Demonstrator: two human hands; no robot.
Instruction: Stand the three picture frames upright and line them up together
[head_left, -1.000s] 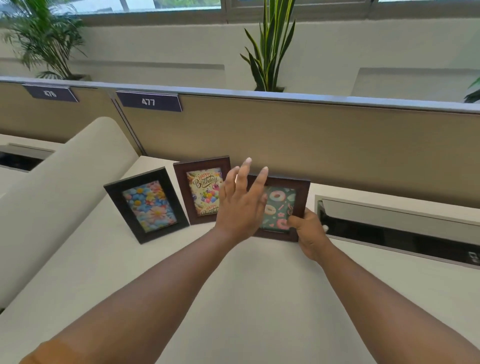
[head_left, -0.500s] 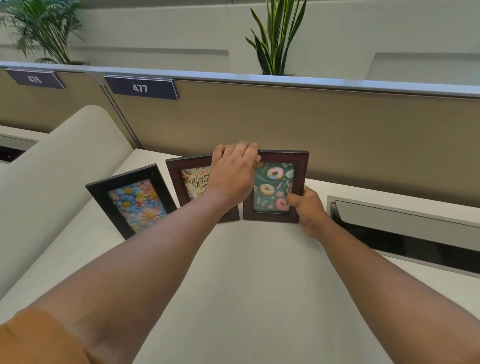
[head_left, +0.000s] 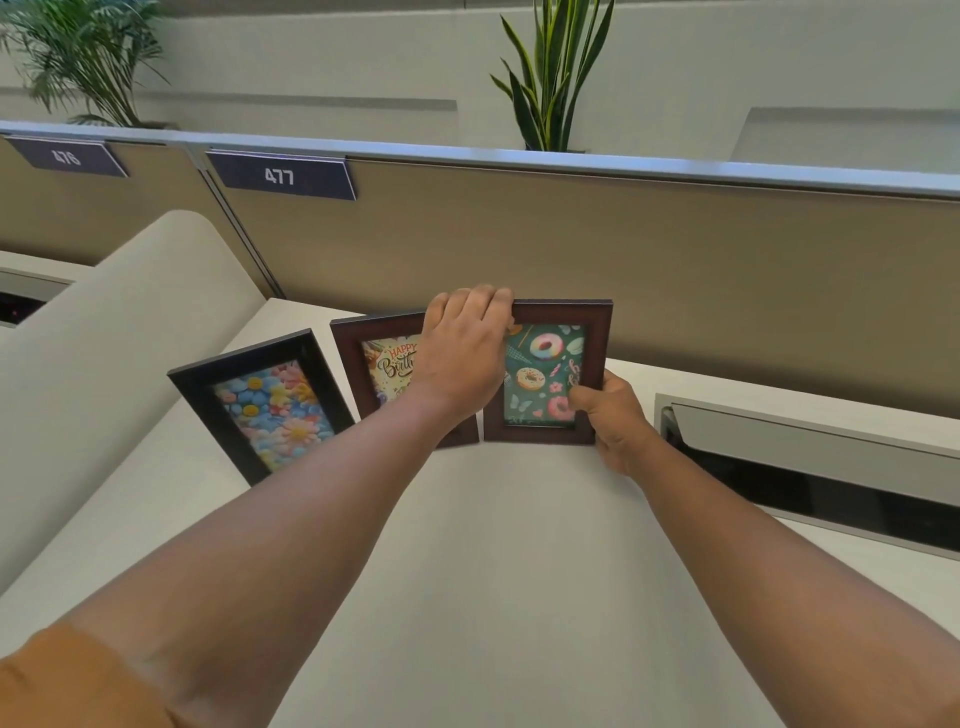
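Three picture frames stand in a row on the white desk (head_left: 509, 571). A black frame with a flower picture (head_left: 265, 405) is at the left, leaning back. A brown birthday frame (head_left: 382, 358) stands in the middle, partly hidden by my left hand. A brown doughnut frame (head_left: 550, 374) stands upright at the right, its edge close to the birthday frame. My left hand (head_left: 462, 353) curls over the doughnut frame's top left corner. My right hand (head_left: 610, 415) grips its lower right corner, thumb on the glass.
A tan partition (head_left: 623, 270) with number plates 476 and 477 runs behind the frames. A curved white side divider (head_left: 104, 338) rises at the left. An open cable slot (head_left: 810, 467) lies in the desk to the right. Plants stand beyond the partition.
The doughnut frame went from leaning back to upright beside the birthday frame. My left hand went from spread fingers to curled over its top corner. My right hand kept its grip.
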